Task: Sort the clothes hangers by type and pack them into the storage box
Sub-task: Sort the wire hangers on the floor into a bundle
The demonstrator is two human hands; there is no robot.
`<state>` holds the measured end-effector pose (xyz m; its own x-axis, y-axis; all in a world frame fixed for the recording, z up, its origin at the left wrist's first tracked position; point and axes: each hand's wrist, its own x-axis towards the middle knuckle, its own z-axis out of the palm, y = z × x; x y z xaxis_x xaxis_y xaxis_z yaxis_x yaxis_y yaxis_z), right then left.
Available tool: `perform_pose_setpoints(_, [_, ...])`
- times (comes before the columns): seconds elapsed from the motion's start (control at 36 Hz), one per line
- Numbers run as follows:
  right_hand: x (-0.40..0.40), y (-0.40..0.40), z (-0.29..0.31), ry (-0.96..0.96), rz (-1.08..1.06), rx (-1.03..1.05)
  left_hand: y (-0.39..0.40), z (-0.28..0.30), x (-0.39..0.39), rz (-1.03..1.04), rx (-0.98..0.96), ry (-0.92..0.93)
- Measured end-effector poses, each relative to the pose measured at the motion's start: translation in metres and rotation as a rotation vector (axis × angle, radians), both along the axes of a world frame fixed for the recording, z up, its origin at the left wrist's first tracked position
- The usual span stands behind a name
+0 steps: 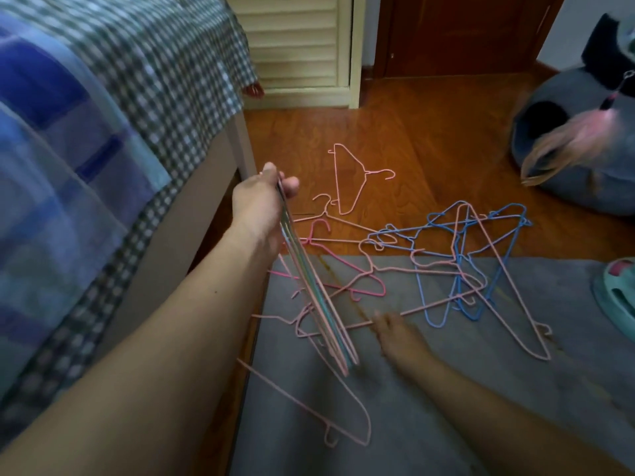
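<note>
My left hand [263, 204] grips a stacked bundle of thin wire hangers [314, 297] held edge-on, slanting down toward the grey mat. My right hand [398, 334] lies low on the mat, its fingers touching a long pink hanger [443, 305]. It is blurred, so its grip is unclear. A tangle of pink hangers [347, 280] and blue hangers [460, 266] lies across the mat's far edge. One pink hanger [350, 176] lies alone on the wooden floor. Another pink hanger [319, 403] lies near me on the mat. No storage box is in view.
A bed with checked and blue bedding [86, 159] fills the left side. The grey mat [446, 389] covers the near floor. A grey pet bed [577, 146] sits at the far right, a teal toy [618, 293] at the right edge. A louvred cupboard door [302, 46] stands behind.
</note>
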<state>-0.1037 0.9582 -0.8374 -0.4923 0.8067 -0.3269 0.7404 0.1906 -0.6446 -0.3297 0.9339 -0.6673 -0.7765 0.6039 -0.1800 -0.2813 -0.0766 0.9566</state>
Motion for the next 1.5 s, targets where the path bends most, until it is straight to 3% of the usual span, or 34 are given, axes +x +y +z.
perform_pose_setpoints(0.11, [0.01,-0.032,-0.028,-0.424,0.374,0.013,-0.011,-0.008,-0.008,-0.01,-0.046,0.031])
perform_pose_setpoints(0.17, [0.013,-0.049,-0.042,-0.527,0.456,0.093,-0.018,-0.011,-0.009,0.009,-0.078,0.08])
perform_pose_setpoints(0.33, [0.001,-0.056,-0.048,-0.568,0.512,0.189,-0.034,-0.015,-0.027,0.053,-0.165,0.225])
perform_pose_setpoints(0.44, [-0.003,-0.034,-0.04,-0.579,0.385,0.312,-0.037,-0.014,-0.026,0.057,-0.159,0.208])
perform_pose_setpoints(0.53, [-0.005,-0.019,-0.033,-0.539,0.333,0.25,-0.036,-0.015,-0.026,0.072,-0.151,0.208])
perform_pose_setpoints(0.64, [-0.003,-0.038,-0.04,-0.512,0.474,0.164,-0.033,-0.015,-0.027,0.097,-0.15,0.17])
perform_pose_setpoints(0.81, [0.003,-0.06,-0.063,-0.54,0.604,0.312,-0.037,-0.02,-0.025,0.07,-0.159,0.151])
perform_pose_setpoints(1.0, [0.033,-0.018,-0.038,-0.75,0.504,0.428,-0.039,-0.019,-0.025,0.05,-0.16,0.146])
perform_pose_setpoints(1.14, [0.059,0.012,-0.012,-0.786,0.492,0.403,-0.036,-0.018,-0.018,0.022,-0.161,0.122])
perform_pose_setpoints(1.19, [0.058,0.019,-0.003,-0.758,0.544,0.461,-0.036,-0.018,-0.017,0.018,-0.166,0.131])
perform_pose_setpoints(1.31, [0.057,0.035,-0.002,-0.652,0.677,0.791,-0.035,-0.019,-0.017,-0.003,-0.179,0.156])
perform_pose_setpoints(1.5, [0.04,0.028,0.013,-0.555,0.938,0.879,-0.035,-0.016,-0.014,-0.044,-0.146,0.163])
